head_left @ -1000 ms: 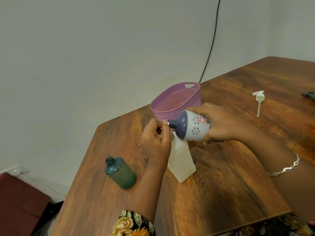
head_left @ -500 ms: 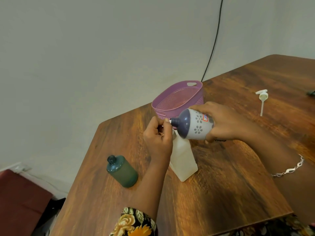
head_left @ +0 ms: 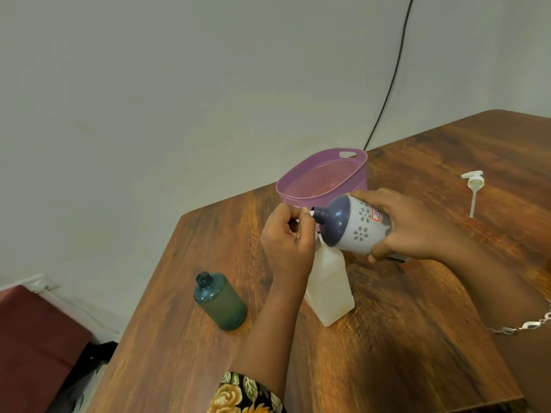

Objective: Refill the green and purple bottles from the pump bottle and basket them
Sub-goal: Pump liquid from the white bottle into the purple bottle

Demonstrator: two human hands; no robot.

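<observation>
Wooden table (head_left: 387, 353); purple bottle (head_left: 354, 226) sideways in right hand (head_left: 414, 225) grip, neck leftward.

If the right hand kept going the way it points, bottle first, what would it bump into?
Probably the left hand, curled right at the mouth of the purple bottle; depth looks close, though not certain.

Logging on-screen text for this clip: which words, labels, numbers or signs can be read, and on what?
Nothing can be quoted with confidence.
Red-bordered white sticker on the purple-and-grey flowered plastic bottle in the right hand: blue handwriting, too blurred to read.
Dark strip under the right hand: too small to read.
Green plastic bottle, white plastic pump bottle, purple mesh basket, white pump head: no text visible.
</observation>
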